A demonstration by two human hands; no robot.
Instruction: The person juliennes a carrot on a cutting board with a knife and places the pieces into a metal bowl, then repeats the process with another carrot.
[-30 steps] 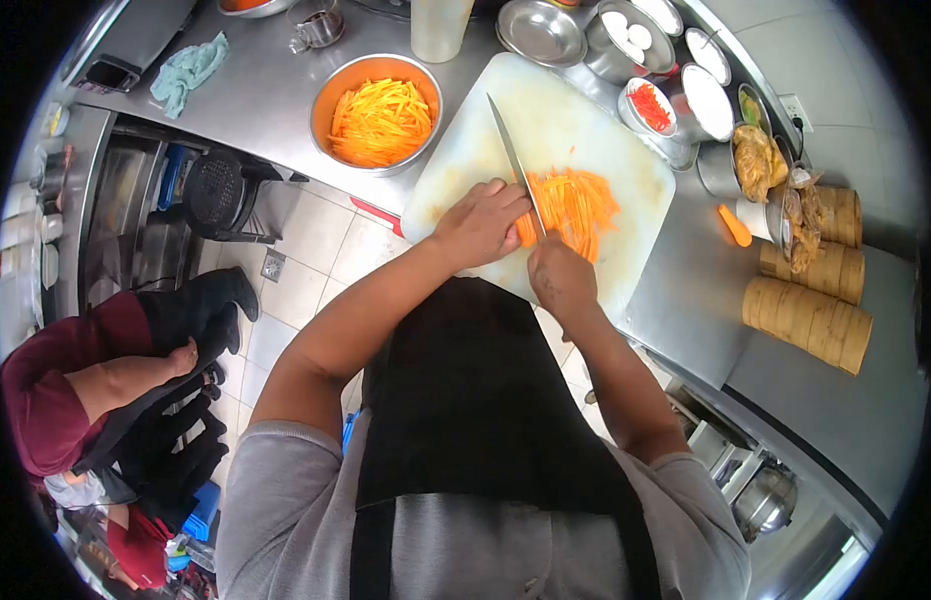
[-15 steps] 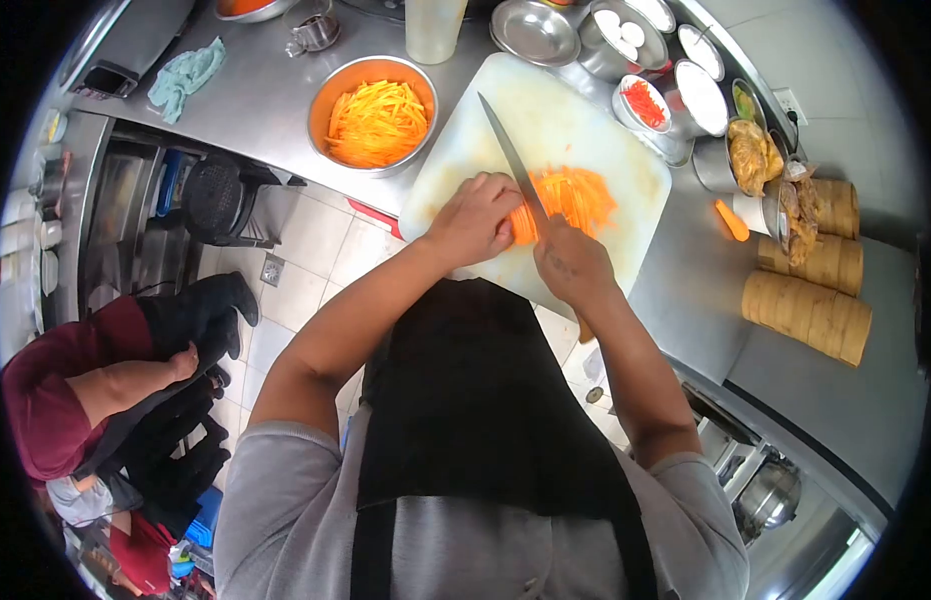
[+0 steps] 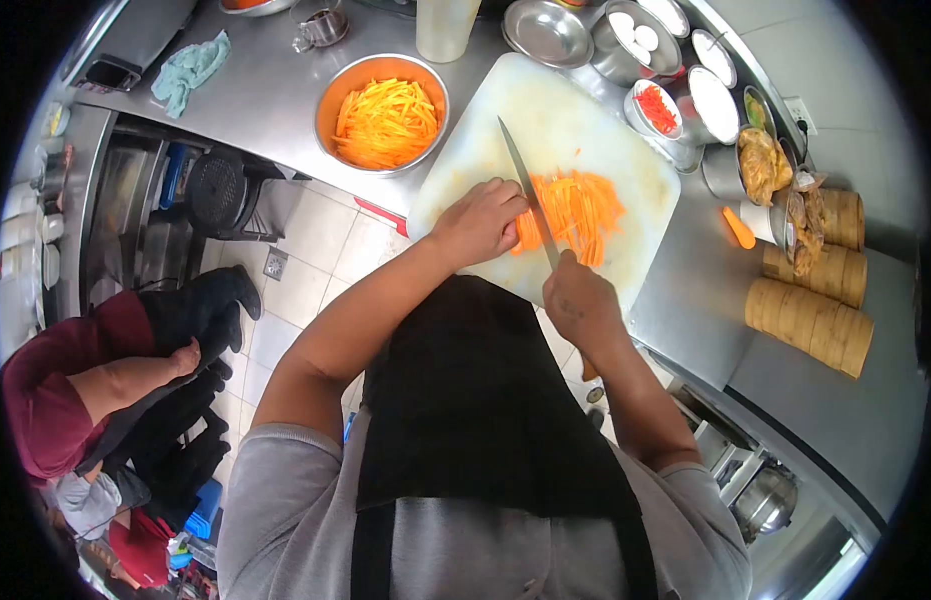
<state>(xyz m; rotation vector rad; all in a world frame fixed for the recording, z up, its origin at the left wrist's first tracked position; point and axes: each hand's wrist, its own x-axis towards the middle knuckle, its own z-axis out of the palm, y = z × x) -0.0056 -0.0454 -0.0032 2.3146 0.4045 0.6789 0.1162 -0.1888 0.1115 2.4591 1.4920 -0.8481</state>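
A white cutting board (image 3: 465, 140) lies on the steel counter with a pile of orange carrot strips (image 3: 583, 212) on it. My right hand (image 3: 583, 298) is closed around the handle of a long knife (image 3: 521, 170), whose blade points up and to the left across the board. With curled fingers, my left hand (image 3: 480, 222) presses on carrot pieces (image 3: 528, 232) just left of the blade. Beyond the board's left edge stands a steel bowl (image 3: 443, 118) full of yellow-orange strips (image 3: 385, 125).
Bowls with eggs (image 3: 645, 38) and red strips (image 3: 657, 108) stand at the upper right. Steamer baskets (image 3: 809, 325) and a whole carrot (image 3: 738, 228) are at the right. A cloth (image 3: 190, 72) lies upper left. Other people (image 3: 75, 380) are at the lower left.
The knife and my right hand have moved slightly down and to the right. The carrot strips beside the blade look more spread. The whole counter has shifted a little to the right in view.
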